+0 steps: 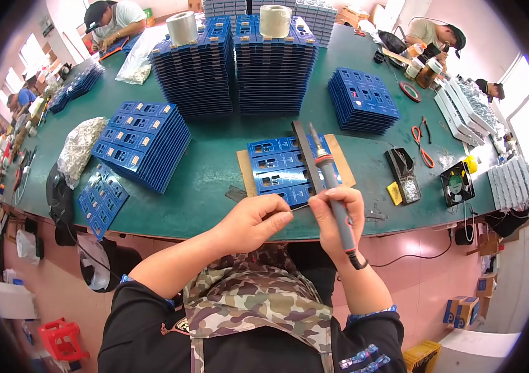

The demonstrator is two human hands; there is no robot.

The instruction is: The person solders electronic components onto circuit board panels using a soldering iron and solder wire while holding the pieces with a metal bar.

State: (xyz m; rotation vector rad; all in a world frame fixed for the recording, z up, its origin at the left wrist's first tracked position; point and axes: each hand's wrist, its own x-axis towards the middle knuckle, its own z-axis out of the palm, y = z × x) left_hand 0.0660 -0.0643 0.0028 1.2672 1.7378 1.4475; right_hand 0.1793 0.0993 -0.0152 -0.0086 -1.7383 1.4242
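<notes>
A small black tray (405,180) on the right side of the green table (214,180) holds tiny shiny bits. Blue trays (277,168) lie flat in the middle, just beyond the hands. The right hand (338,214) is wrapped around a soldering iron (333,186), tip pointing away. The left hand (253,221) pinches a thin wire (292,210) that reaches to the right hand.

Two clear plastic bags of small parts are seen on the green counter (214,180): one bag (79,148) at the left edge; another bag (135,62) at the far left; cardboard boxes (463,309) with blue panels are stacked on the floor at lower right.
</notes>
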